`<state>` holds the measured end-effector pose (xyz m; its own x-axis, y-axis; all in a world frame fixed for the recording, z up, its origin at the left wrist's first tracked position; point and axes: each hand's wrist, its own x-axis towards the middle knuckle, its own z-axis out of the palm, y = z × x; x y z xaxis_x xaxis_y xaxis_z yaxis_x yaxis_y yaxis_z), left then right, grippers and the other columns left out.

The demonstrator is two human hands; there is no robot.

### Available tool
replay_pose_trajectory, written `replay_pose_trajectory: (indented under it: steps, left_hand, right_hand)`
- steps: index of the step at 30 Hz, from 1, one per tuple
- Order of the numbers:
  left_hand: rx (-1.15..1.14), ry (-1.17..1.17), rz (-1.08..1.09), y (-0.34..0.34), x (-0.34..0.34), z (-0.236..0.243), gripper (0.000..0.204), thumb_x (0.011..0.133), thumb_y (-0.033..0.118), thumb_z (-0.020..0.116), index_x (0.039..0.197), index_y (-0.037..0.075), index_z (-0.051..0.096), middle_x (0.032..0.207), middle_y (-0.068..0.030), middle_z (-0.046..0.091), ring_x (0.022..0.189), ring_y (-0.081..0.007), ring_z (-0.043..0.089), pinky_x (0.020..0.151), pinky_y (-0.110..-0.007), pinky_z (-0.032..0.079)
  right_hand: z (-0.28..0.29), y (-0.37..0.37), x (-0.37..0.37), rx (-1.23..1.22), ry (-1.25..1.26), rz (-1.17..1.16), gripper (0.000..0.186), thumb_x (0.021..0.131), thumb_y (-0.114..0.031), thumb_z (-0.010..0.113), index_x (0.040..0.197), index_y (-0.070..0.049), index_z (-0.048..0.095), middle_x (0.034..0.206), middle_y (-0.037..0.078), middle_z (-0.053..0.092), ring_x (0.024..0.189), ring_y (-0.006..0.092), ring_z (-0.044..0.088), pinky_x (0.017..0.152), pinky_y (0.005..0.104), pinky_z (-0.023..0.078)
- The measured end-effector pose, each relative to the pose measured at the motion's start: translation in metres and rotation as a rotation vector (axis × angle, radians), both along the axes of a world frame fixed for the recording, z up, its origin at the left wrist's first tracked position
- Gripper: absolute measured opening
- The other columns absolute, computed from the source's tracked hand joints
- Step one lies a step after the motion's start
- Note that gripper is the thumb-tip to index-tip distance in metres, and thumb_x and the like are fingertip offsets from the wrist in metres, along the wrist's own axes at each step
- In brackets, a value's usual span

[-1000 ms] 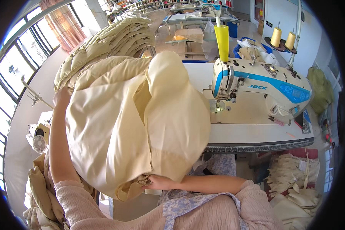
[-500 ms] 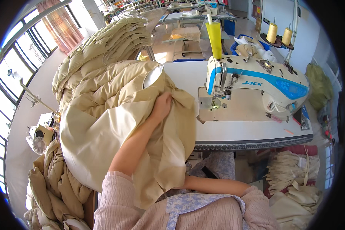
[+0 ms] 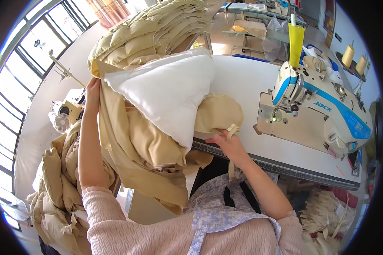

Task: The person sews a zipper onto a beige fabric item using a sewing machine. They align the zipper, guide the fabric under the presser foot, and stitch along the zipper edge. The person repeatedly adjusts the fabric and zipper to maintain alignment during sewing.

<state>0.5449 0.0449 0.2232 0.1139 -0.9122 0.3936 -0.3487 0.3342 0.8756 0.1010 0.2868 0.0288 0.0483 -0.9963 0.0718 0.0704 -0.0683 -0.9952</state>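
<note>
My left hand (image 3: pixel 93 90) is closed on the edge of a tan garment piece (image 3: pixel 127 163), raised at the far left. The piece hangs in folds toward my lap, and its white, padded-looking lining (image 3: pixel 168 89) faces up across the middle. Near the table's front edge, my right hand (image 3: pixel 230 148) is closed around a narrow tan fabric strip (image 3: pixel 232 132), whose lower end dangles below the wrist. Just beyond those fingers, a rounded tan fabric panel (image 3: pixel 220 112) lies on the white tabletop. Whether the strip joins the panel I cannot tell.
A white and blue sewing machine (image 3: pixel 323 102) stands on the table (image 3: pixel 238 76) to the right. Quilted tan pieces (image 3: pixel 153 27) are stacked at the back left, and more padded tan pieces (image 3: pixel 55 199) hang low at the left. A ruler strip (image 3: pixel 259 159) runs along the table's front edge.
The garment piece has been opened out, baring its white lining. My left hand has moved to the far left; my right hand has come up from below the table edge. The view has shifted left.
</note>
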Motion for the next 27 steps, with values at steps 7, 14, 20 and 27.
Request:
replay_pose_trajectory:
  steps: [7, 14, 20, 27]
  left_hand:
    - [-0.209, -0.695, 0.051, 0.001, -0.002, -0.127, 0.029, 0.097, 0.017, 0.058, 0.122, 0.01, 0.07, 0.118, -0.0185, 0.072, 0.109, -0.0372, 0.067, 0.092, -0.045, 0.052]
    - [-0.165, -0.827, 0.091, 0.035, -0.081, -0.054, 0.023, 0.099, 0.02, 0.057, 0.114, 0.01, 0.071, 0.107, -0.0181, 0.074, 0.101, -0.0393, 0.069, 0.085, -0.048, 0.053]
    - [-0.278, -0.583, -0.103, 0.059, -0.095, -0.048, 0.025, 0.094, 0.011, 0.061, 0.117, 0.009, 0.07, 0.115, -0.0105, 0.07, 0.117, -0.0313, 0.062, 0.104, -0.04, 0.046]
    - [-0.334, -0.571, -0.444, 0.173, -0.194, -0.045, 0.114, 0.088, 0.066, 0.071, 0.167, 0.006, 0.014, 0.166, -0.0211, 0.031, 0.154, -0.0372, 0.03, 0.125, -0.05, 0.024]
  right_hand:
    - [0.03, -0.023, 0.042, 0.082, -0.15, 0.086, 0.038, 0.097, -0.034, 0.074, 0.117, -0.003, 0.062, 0.085, 0.001, 0.067, 0.061, 0.0076, 0.054, 0.058, 0.0241, 0.043]
    - [0.042, -0.042, 0.016, 0.011, -0.071, -0.073, 0.029, 0.099, -0.032, 0.066, 0.1, -0.003, 0.069, 0.072, 0.001, 0.062, 0.063, 0.0109, 0.056, 0.062, 0.0274, 0.046]
    - [0.136, -0.094, -0.079, -0.168, -0.441, -0.302, 0.027, 0.104, -0.029, 0.061, 0.108, -0.004, 0.068, 0.091, 0.004, 0.072, 0.076, 0.0125, 0.069, 0.07, 0.0282, 0.056]
    - [0.117, -0.103, -0.096, -0.154, -0.123, -0.459, 0.028, 0.102, -0.032, 0.065, 0.095, -0.005, 0.066, 0.081, 0.0, 0.066, 0.067, 0.0059, 0.058, 0.063, 0.0242, 0.047]
